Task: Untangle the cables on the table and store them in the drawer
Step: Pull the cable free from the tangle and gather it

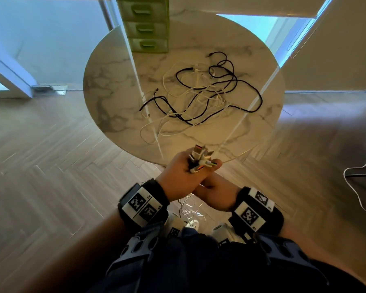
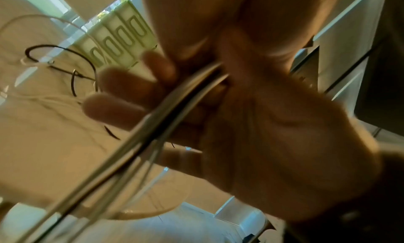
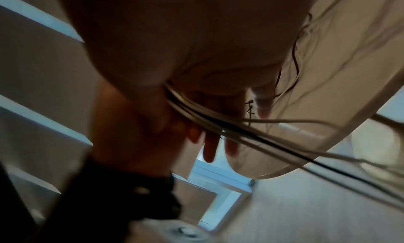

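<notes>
Round marble bench (image 1: 106,85) ahead of my hands carries tangled black and white cables (image 1: 201,96); left hand (image 1: 178,176) grips their gathered plug ends (image 1: 201,159), right hand (image 1: 216,193) clasps strands beneath, green drawer unit (image 1: 146,26) beyond.

A home living space: herringbone wood floor (image 1: 40,157), round marble-top table (image 1: 106,98), small green drawer unit (image 1: 146,26).

A round marble table (image 1: 106,85) is carrying tangled black and white cables (image 1: 201,96) beyond the gripping hands, and a green drawer unit (image 1: 145,26) farther back
</notes>
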`<state>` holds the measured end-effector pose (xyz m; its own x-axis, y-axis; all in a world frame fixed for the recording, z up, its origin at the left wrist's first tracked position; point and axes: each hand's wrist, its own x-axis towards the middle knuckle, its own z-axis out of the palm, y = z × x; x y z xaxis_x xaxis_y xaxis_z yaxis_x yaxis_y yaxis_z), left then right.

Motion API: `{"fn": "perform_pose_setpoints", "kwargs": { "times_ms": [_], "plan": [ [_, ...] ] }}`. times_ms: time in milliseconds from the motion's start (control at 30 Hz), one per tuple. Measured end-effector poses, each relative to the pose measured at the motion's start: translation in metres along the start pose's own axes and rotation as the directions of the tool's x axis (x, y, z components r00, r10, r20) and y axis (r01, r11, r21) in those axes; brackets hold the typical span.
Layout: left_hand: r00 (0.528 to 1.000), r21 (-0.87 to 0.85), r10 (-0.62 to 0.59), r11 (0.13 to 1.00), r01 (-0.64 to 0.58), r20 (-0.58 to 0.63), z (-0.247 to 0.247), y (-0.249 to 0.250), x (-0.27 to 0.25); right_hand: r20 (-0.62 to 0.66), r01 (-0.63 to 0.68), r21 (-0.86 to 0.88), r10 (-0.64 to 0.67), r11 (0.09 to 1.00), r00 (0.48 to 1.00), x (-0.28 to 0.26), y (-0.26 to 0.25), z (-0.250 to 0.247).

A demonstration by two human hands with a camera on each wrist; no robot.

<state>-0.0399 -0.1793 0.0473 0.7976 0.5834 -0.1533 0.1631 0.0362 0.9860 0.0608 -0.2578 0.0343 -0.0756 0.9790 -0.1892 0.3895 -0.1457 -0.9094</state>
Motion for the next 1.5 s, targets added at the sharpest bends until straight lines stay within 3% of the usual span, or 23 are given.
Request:
{"fn": "perform_pose_setpoints", "kwargs": {
  "times_ms": [100,233,333,433,500,567,633,733,900,1033,1133,1233,1300,1367,1400,1500],
  "plan": [
    [0.998,-0.017,0.045,0.999,-0.046,-0.045,-0.003,-0.002,0.004,-0.031,-0.036,0.053,0.037,0.998,0.999,-0.003,-0.008,-0.002],
    [0.995,-0.100,-0.031,0.994,0.041,0.100,-0.007,0.002,0.003,-0.028,-0.085,0.097,0.088,0.992,0.996,-0.005,-0.001,-0.001],
    [0.995,-0.028,-0.055,0.998,0.058,0.082,-0.003,-0.003,0.005,-0.054,-0.075,0.151,0.084,0.986,0.995,-0.008,0.002,-0.004],
    [1.000,-0.036,0.007,0.999,-0.007,-0.007,0.003,0.001,0.009,-0.072,-0.022,-0.063,0.018,0.998,0.997,-0.009,0.003,-0.020],
    [0.997,-0.083,0.017,0.996,-0.023,-0.073,0.005,0.003,0.013,-0.057,-0.068,-0.275,0.055,0.959,0.997,-0.013,0.001,-0.038],
    [0.991,-0.093,-0.017,0.996,0.005,-0.131,0.005,0.003,0.015,-0.146,-0.097,-0.323,0.052,0.941,0.988,-0.018,-0.004,-0.055],
    [0.988,-0.055,-0.077,0.996,0.070,-0.135,0.004,0.001,0.015,-0.282,-0.041,-0.138,0.000,0.990,0.959,-0.022,-0.011,-0.066],
    [0.992,0.022,-0.121,0.992,0.122,-0.031,0.006,-0.002,0.013,-0.301,0.082,0.000,-0.078,0.997,0.950,-0.021,-0.018,-0.067],
    [0.982,0.131,-0.163,0.980,0.150,0.093,0.011,0.004,0.014,-0.240,0.195,-0.148,-0.226,0.970,0.944,-0.011,-0.020,-0.053],
    [0.986,0.135,-0.129,0.984,0.114,0.109,0.011,0.006,0.016,-0.276,0.338,-0.285,-0.415,0.897,0.867,-0.006,-0.013,-0.044],
    [0.985,0.140,-0.138,0.982,0.124,0.101,0.018,0.011,0.014,-0.264,0.379,-0.352,-0.479,0.856,0.837,-0.004,-0.011,-0.040],
    [0.989,0.065,-0.122,0.991,0.116,0.084,0.022,0.010,0.012,-0.290,0.305,-0.311,-0.396,0.900,0.872,-0.006,-0.010,-0.042],
    [0.993,0.003,-0.096,0.995,0.096,0.071,0.019,0.011,0.011,-0.275,0.184,-0.012,-0.180,0.983,0.944,-0.009,-0.007,-0.042],
    [0.996,-0.069,-0.060,0.996,0.065,0.066,0.016,0.015,0.009,-0.142,0.080,0.306,-0.038,0.949,0.989,-0.012,-0.001,-0.040],
    [0.998,-0.082,-0.037,0.996,0.041,0.050,0.014,0.016,0.009,-0.074,0.037,0.367,-0.010,0.930,0.997,-0.014,0.004,-0.039],
    [1.000,-0.071,0.028,0.997,-0.029,-0.012,0.010,0.021,0.009,0.143,-0.069,0.319,0.024,0.945,0.989,-0.012,0.012,-0.034]
  ]
}}
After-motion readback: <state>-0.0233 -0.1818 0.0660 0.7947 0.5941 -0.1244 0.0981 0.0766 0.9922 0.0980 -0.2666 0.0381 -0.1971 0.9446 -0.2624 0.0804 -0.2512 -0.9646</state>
